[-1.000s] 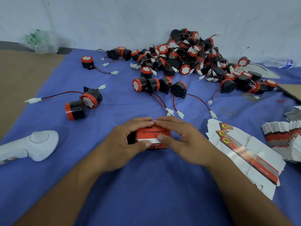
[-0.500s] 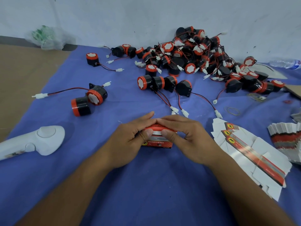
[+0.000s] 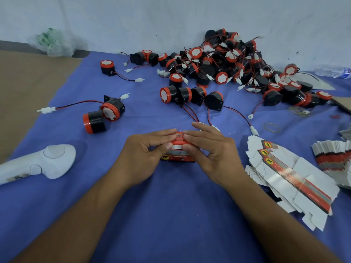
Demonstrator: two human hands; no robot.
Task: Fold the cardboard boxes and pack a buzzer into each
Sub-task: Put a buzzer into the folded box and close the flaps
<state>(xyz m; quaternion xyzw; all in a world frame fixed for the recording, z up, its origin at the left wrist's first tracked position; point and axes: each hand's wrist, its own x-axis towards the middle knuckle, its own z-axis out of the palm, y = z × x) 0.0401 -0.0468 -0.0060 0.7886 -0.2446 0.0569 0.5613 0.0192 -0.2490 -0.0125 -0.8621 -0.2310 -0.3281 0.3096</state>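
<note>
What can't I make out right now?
Head view: left hand and right hand cover the small red cardboard box, hiding its contents.
Its printed text: blurred and partly covered by thumbs.
The clear plastic bottle and grey-and-red stack of flat cardboard blanks: cut off by the right edge.

box (image 3: 177, 158): top hidden, print blurred | bottle (image 3: 334, 72): cut by right edge

1. Illumination: even, diffuse, moderately bright; source not in view.
2. Shadows: soft and faint; a weak one right of the white handheld device (image 3: 47, 162) on the blue surface (image 3: 171, 215).
3. Glare: pale sheen across the flat box blanks (image 3: 296, 179).
4. Distortion: wide-angle bowing towards the edges.
5. Sharpness: centre fair; buzzer pile (image 3: 228, 63) slightly soft.
</note>
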